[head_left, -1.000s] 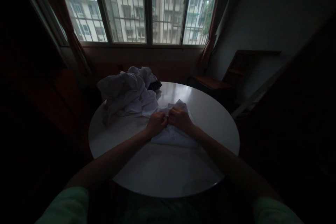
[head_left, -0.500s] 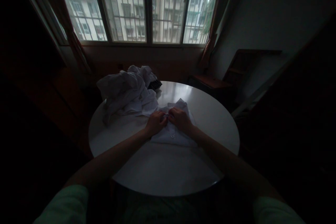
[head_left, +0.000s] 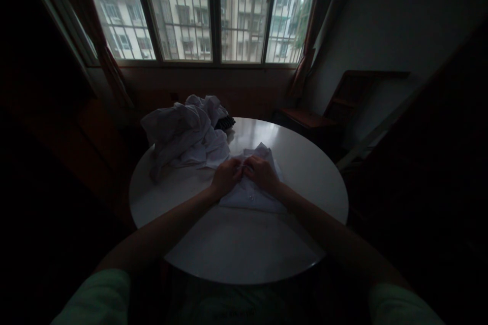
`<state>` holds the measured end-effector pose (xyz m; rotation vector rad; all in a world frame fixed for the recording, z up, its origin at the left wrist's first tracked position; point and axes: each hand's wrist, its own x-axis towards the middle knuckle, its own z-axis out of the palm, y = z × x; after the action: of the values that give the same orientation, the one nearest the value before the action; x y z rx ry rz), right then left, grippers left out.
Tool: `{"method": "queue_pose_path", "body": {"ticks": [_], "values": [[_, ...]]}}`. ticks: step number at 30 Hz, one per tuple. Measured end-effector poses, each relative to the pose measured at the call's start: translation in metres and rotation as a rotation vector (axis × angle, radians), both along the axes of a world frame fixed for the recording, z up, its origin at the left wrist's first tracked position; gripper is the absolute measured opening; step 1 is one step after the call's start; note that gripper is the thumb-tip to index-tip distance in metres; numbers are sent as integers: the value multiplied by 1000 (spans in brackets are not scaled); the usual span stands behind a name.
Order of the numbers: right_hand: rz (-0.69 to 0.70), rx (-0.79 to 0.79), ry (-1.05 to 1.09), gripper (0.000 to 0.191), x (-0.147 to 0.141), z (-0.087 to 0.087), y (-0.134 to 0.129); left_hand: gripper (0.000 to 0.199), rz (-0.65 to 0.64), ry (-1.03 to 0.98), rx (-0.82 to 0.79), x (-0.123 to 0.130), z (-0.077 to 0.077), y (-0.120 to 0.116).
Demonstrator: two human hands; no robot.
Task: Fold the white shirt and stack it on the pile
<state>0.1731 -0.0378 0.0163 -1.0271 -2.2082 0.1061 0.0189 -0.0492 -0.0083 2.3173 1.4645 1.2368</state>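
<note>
A white garment (head_left: 247, 199), folded to a rough rectangle, lies on the round white table (head_left: 244, 249) in front of me. A small round button or ring shows on it below my hands. My left hand (head_left: 227, 176) and my right hand (head_left: 259, 170) meet over its upper middle part, with their fingertips close together. Both hands are closed in a pinch on the white fabric. The exact spot between the fingertips is dark and partly hidden.
A heap of crumpled white clothes (head_left: 183, 134) covers the back left of the table, with a dark striped piece (head_left: 224, 122) at its right side. Behind the table on the right stands a wooden chair (head_left: 308, 118). Barred windows (head_left: 244, 15) are at the back.
My fingertips have shifted very slightly on the fabric and sit a little closer together. The garment and the heap of clothes lie where they were.
</note>
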Motion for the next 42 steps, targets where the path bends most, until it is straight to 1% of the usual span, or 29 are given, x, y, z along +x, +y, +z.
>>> {"method": "queue_pose_path", "body": {"ticks": [4, 8, 14, 20, 25, 33, 39, 42], "values": [[-35, 21, -33, 4, 0, 2, -1, 12, -31, 2, 12, -1, 0, -1], [-70, -4, -82, 4, 0, 3, -2, 9, -55, 60, 56, -3, 0, -1], [-71, -58, -140, 3, -2, 4, -3, 9, -98, 82, 53, -4, 2, -2], [-49, -60, -166, 6, -1, 4, -3, 12, -94, 65, 25, -3, 4, -2], [-69, -45, -122, 5, -1, 1, -2, 11, -100, 78, 33, -2, 4, -2], [-20, 9, -63, 7, -1, -6, 3, 9, -97, 86, 41, -3, 3, -1], [-7, -14, -54, 7, -1, -7, 4, 8, -95, 86, 42, -3, 2, -1], [-5, 6, -43, 6, 0, -8, 4, 9, -96, 91, 34, -3, 3, -1]]}}
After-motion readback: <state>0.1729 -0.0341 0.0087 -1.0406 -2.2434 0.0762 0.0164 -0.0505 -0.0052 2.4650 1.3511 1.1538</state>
